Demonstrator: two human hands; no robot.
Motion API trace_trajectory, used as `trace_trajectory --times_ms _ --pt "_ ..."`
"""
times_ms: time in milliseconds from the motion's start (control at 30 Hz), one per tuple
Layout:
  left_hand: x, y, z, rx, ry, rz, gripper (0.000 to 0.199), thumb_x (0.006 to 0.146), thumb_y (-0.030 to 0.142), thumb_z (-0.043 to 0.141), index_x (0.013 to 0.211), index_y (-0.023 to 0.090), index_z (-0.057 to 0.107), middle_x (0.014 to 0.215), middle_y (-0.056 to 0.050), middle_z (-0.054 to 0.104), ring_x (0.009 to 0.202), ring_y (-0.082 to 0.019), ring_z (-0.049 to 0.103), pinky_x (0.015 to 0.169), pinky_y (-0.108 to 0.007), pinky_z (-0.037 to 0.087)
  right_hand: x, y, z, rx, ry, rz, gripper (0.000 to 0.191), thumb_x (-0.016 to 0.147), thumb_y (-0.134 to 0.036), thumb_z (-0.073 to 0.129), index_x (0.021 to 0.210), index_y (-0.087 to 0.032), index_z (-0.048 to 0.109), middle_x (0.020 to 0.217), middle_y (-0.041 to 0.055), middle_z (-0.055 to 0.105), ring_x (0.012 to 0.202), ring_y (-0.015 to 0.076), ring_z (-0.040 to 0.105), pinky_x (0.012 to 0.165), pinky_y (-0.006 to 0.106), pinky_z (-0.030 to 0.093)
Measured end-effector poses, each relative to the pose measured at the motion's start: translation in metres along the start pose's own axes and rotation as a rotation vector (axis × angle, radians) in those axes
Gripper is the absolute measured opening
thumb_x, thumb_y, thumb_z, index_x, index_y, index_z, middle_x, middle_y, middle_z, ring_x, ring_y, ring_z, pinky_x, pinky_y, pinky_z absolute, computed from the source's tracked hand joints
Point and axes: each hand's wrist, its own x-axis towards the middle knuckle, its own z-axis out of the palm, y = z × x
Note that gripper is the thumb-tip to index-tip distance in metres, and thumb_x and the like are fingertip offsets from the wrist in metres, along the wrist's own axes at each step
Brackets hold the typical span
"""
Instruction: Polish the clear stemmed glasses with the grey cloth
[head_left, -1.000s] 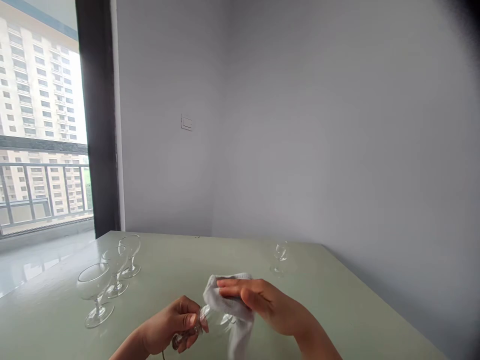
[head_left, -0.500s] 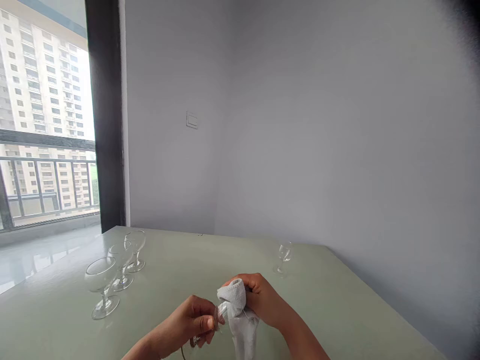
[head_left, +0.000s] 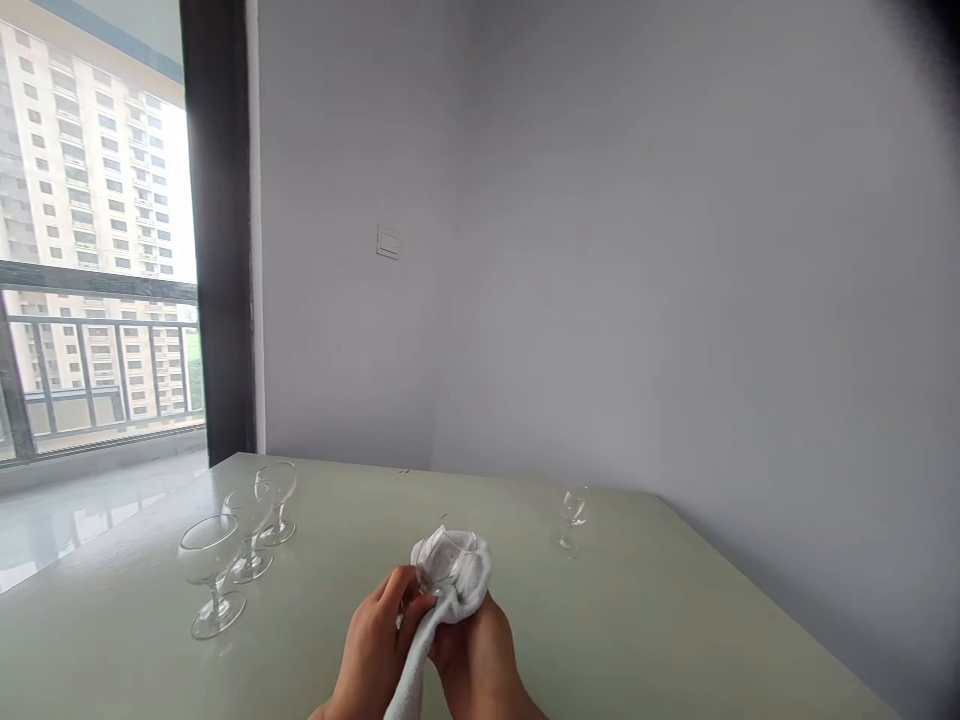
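Note:
A clear stemmed glass is held over the near part of the table, its bowl partly wrapped by a white cloth. My left hand is closed at the glass's near left side, with fingers bent around it. Behind and under the cloth, my right hand is closed, pressing the cloth against the glass; most of its fingers are hidden. A tail of the cloth hangs down between my wrists. The glass's lower part is hard to make out.
Three stemmed glasses stand upright in a row on the left of the pale green table. Another stemmed glass stands toward the back right. Grey walls rise behind, with a window at the left.
My hands have come closer together and turned the glass, so its bowl now faces up and away. My right hand has moved from above the cloth to beneath it.

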Motion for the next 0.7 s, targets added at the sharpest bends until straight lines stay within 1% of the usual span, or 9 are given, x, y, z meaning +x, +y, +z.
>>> trace_trajectory --times_ms 67,133,200,233,300,367,500,600,700 --pt "-0.004 0.003 0.004 -0.054 -0.054 -0.084 0.017 0.084 0.037 0.045 0.074 0.024 0.049 0.061 0.003 0.053 0.055 -0.015 0.049 0.054 -0.024 0.039 -0.005 0.006 0.000 -0.051 0.086 -0.063 0.029 0.076 -0.051 0.049 0.076 -0.022 0.053 0.069 0.0024 0.056 0.065 0.0189 0.053 0.059 0.031 0.042" --pt "-0.007 0.010 0.006 -0.097 -0.083 -0.125 0.010 0.082 0.032 0.047 0.076 0.024 0.049 0.064 0.003 0.055 0.056 -0.015 0.051 0.053 -0.023 0.040 -0.008 0.008 -0.005 -0.198 0.149 -0.183 0.035 0.075 -0.056 0.055 0.088 -0.023 0.055 0.086 0.0047 0.062 0.085 0.0218 0.055 0.077 0.033 0.044" --pt "-0.011 0.015 0.008 -0.123 -0.052 -0.083 0.008 0.080 0.028 0.047 0.085 0.024 0.052 0.075 0.001 0.058 0.064 -0.017 0.054 0.060 -0.025 0.044 -0.008 0.009 -0.011 -0.356 0.159 -0.292 0.046 0.077 -0.060 0.054 0.105 -0.022 0.053 0.106 0.0073 0.060 0.101 0.0231 0.052 0.090 0.034 0.038" --pt "-0.013 0.018 0.010 -0.129 -0.028 -0.041 0.014 0.081 0.027 0.046 0.092 0.025 0.054 0.083 -0.001 0.059 0.069 -0.017 0.055 0.064 -0.026 0.045 -0.007 0.010 -0.015 -0.405 0.150 -0.309 0.049 0.078 -0.060 0.052 0.109 -0.021 0.051 0.109 0.0085 0.059 0.103 0.0237 0.051 0.092 0.034 0.037" --pt "-0.017 0.020 0.014 -0.133 0.011 0.033 0.030 0.082 0.023 0.041 0.110 0.026 0.053 0.098 -0.005 0.055 0.078 -0.018 0.056 0.070 -0.028 0.047 -0.004 0.012 -0.020 -0.460 0.133 -0.295 0.050 0.079 -0.057 0.053 0.110 -0.018 0.052 0.105 0.0097 0.061 0.099 0.0244 0.054 0.088 0.035 0.040" --pt "-0.019 0.019 0.017 -0.102 0.035 0.083 0.042 0.081 0.017 0.037 0.120 0.027 0.050 0.101 -0.007 0.051 0.079 -0.018 0.055 0.069 -0.029 0.047 0.000 0.013 -0.023 -0.458 0.114 -0.246 0.048 0.078 -0.055 0.055 0.106 -0.015 0.055 0.094 0.0089 0.063 0.090 0.0243 0.057 0.079 0.034 0.043" --pt "-0.013 0.015 0.012 0.046 0.072 0.112 0.039 0.084 0.020 0.034 0.111 0.029 0.060 0.088 -0.005 0.049 0.076 -0.019 0.052 0.071 -0.033 0.045 0.006 0.009 -0.024 -0.428 0.168 -0.209 0.036 0.073 -0.046 0.062 0.086 -0.012 0.062 0.068 0.0019 0.058 0.066 0.0181 0.053 0.058 0.027 0.040" --pt "0.000 0.013 0.001 -0.070 0.046 -0.038 0.028 0.084 0.036 0.041 0.096 0.026 0.065 0.092 -0.005 0.051 0.081 -0.021 0.053 0.074 -0.035 0.043 0.006 0.005 -0.022 -0.380 0.114 -0.222 0.030 0.069 -0.042 0.068 0.075 -0.013 0.062 0.063 -0.0013 0.055 0.059 0.0133 0.046 0.054 0.024 0.035" --pt "0.007 0.013 -0.009 -0.496 -0.119 -0.282 0.034 0.076 0.047 0.056 0.099 0.023 0.061 0.097 -0.005 0.058 0.088 -0.022 0.055 0.076 -0.031 0.043 0.005 0.006 -0.019 -0.224 -0.039 -0.136 0.034 0.070 -0.047 0.067 0.072 -0.013 0.061 0.058 -0.0021 0.051 0.052 0.0105 0.042 0.050 0.023 0.030"
